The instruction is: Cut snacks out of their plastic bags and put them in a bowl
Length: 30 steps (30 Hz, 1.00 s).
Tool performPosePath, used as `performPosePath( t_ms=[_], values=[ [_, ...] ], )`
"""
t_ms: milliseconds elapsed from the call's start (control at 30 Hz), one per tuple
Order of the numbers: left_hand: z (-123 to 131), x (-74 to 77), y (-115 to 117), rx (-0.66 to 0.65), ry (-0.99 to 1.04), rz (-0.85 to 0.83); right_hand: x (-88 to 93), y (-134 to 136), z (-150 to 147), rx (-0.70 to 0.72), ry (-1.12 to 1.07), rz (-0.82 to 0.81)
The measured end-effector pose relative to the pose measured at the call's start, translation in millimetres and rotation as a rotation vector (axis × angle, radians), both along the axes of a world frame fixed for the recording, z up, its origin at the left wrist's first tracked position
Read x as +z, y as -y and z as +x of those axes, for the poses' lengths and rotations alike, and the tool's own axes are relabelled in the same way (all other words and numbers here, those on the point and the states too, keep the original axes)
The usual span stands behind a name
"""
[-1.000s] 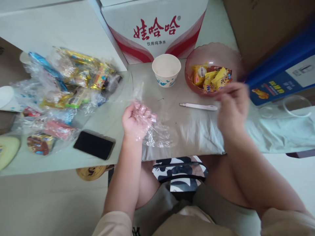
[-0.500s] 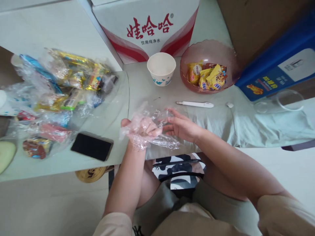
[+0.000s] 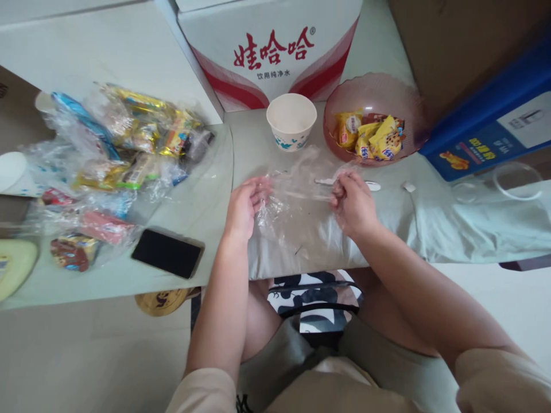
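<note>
Both your hands are on one sheet of clear plastic film [image 3: 297,183]: your left grip [image 3: 242,209] has its fingers curled onto one side, and your right grip [image 3: 356,203] pinches the other, so the film hangs between them just above the tabletop [image 3: 206,229]. Beyond your right grip, slightly to its right, stands a pink bowl [image 3: 415,112] holding several snack packets [image 3: 383,137], mostly yellow, bunched low inside. Beyond and between your two grips stands a paper cup [image 3: 289,140], upright, its mouth facing up. Well to the right of your right grip, a clear cup [image 3: 519,180] lies on its side. Left of your left grip, a heap of wrapped snacks [image 3: 142,137] sits among crinkled clear plastic; you can't tell whether one bag contains them all. A second paper cup [image 3: 15,175] lies tipped at the heap's far-left edge. A white cutter [image 3: 373,186] lies partly hidden behind your right grip; a phone [image 3: 167,252] lies left of your left grip, nearer you.
</note>
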<state>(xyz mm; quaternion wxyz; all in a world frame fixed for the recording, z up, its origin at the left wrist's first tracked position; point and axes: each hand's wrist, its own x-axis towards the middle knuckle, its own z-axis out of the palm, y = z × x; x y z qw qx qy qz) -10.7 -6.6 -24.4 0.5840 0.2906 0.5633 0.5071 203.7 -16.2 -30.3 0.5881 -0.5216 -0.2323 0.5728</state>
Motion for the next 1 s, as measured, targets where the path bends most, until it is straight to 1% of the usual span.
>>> performPosePath(
  t_ms=[67, 133, 200, 267, 367, 433, 500, 633, 733, 800, 900, 1000],
  values=[
    [3, 1.3, 3, -0.074, -0.004, 0.004, -0.9, 1, 2, 0.051, 0.014, 0.019],
    [6, 2.9, 6, -0.157, -0.080, -0.018, -2.6, 2, 3, 0.105, 0.030, 0.022],
    [9, 4.2, 7, -0.176, -0.159, -0.028, -4.6, 3, 5, 0.151, 0.065, 0.034],
    [10, 5.6, 5, -0.099, -0.168, -0.008, -6.5, 4, 6, 0.213, 0.126, 0.061],
    [9, 9.2, 2, 0.055, -0.068, 0.014, -7.2, 7, 8, 0.354, 0.233, 0.082],
    [7, 11.7, 0, 0.107, -0.012, 0.012, -5.4, 9, 9, 0.410, 0.302, 0.085],
    [6, 13.5, 0, 0.132, 0.013, 0.013, -2.0, 9, 11, 0.392, 0.347, 0.086],
    [7, 15.2, 0, 0.157, 0.017, 0.011, 5.0, 6, 15, 0.230, 0.346, 0.070],
    [10, 15.1, 0, 0.133, -0.014, -0.025, 8.3, 5, 16, 0.125, 0.311, 0.065],
    [10, 14.3, 0, 0.119, -0.033, -0.035, 9.9, 6, 17, 0.090, 0.293, 0.066],
    [10, 12.9, 0, 0.146, -0.049, -0.022, 11.4, 7, 18, 0.109, 0.288, 0.091],
    [7, 12.4, -1, 0.189, -0.076, -0.012, 11.7, 7, 19, 0.216, 0.338, 0.151]
  ],
)
